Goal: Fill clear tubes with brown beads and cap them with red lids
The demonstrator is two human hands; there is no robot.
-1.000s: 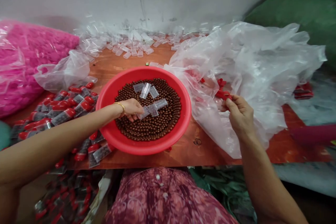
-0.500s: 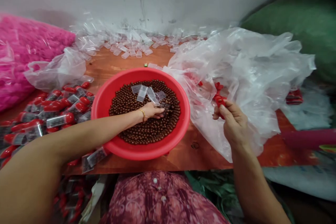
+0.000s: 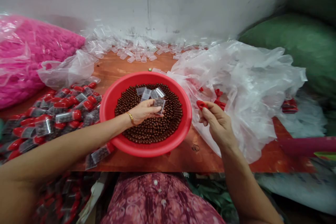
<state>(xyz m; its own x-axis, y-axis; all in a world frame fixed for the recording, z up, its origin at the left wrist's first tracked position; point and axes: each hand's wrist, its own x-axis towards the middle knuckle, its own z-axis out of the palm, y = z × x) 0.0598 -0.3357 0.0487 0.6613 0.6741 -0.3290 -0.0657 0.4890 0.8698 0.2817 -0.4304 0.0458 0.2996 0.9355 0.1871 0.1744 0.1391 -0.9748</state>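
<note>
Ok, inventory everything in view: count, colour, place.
Table: one, orange, centre
Basin: one, red, on table
Beads: many, brown, in basin
Cases: several, clear, atop beads
Held case: one, clear, above beads
Held cap: one, red, basin's right
Capped cases: many, red and clear, left of basin
Loose cases: many, clear, along wall
Bag: one, pink-filled, far left
Sheeting: uncountable, whitish, right
Sack: one, green, far right
Garment: one, purplish, bottom centre
Left hand: one, ungloved, over basin
Right hand: one, ungloved, basin's right

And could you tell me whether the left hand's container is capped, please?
Uncapped: the container in the left hand shows no red; the right hand holds a red cap separately.
</note>
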